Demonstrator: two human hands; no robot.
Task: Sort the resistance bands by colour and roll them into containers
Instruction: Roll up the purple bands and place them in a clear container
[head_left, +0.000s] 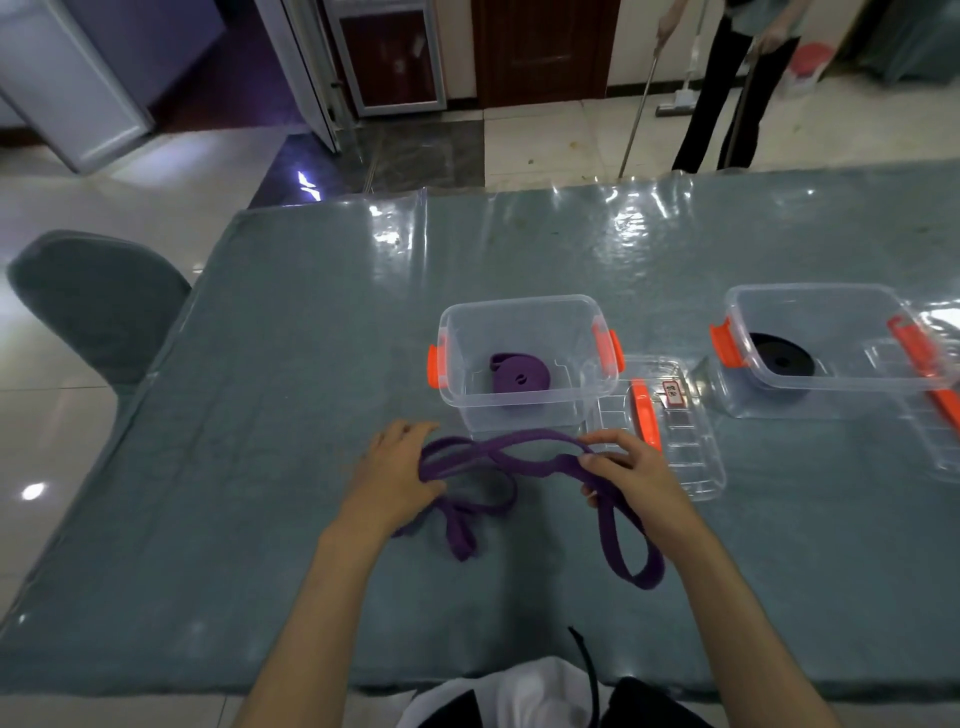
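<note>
Landmark: near container, a clear plastic box with orange side latches, standing open on the table, which is covered in grey-green cloth under clear film.

1. Rolled purple band: lies coiled on the floor of the near container.
2. Loose purple band: directly in front of the near container, on the person's side. Its middle is stretched between both hands; one loop hangs down to the cloth below the left hand, a longer loop trails on the cloth below the right hand.
3. Left hand: in front of the near container's left corner, fingers closed around the loose purple band's left end.
4. Right hand: in front of the container's right corner, thumb and fingers pinching the band's right part.
5. Lid: clear, with an orange handle, lying flat just right of the near container, touching or almost touching its wall.
6. Far container: same kind, well to the right of the near container, open, holding a rolled black band.
7. Chair: grey cover, at the table's edge, far left of the near container.
</note>
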